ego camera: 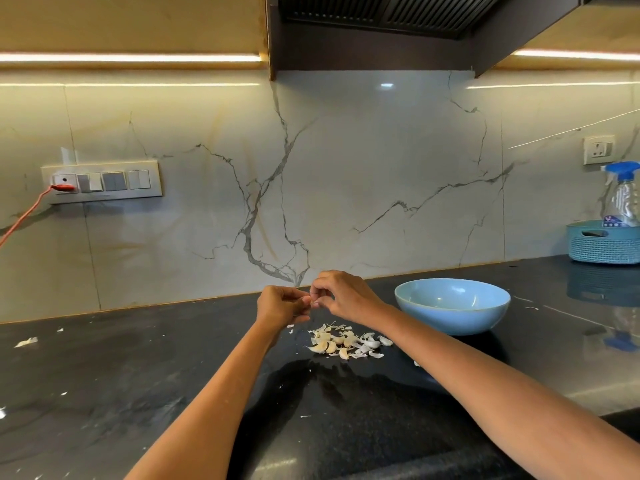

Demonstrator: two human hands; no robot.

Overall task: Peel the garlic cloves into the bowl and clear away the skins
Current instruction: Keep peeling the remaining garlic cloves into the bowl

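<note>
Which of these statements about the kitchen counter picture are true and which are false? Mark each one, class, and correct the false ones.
1. The round light blue ceramic bowl stands on the black stone counter to the right of both hands. True.
2. The pile of pale garlic cloves and papery skins lies inside the bowl. False: it lies on the counter, beside the bowl.
3. The left hand and the right hand meet above the counter, fingers pinching something small between them. True.
4. A red cable is plugged into the wall switch panel at the left. True.
5. The clear spray bottle with a blue trigger lies flat on the counter. False: it stands upright in a blue woven basket.
</note>
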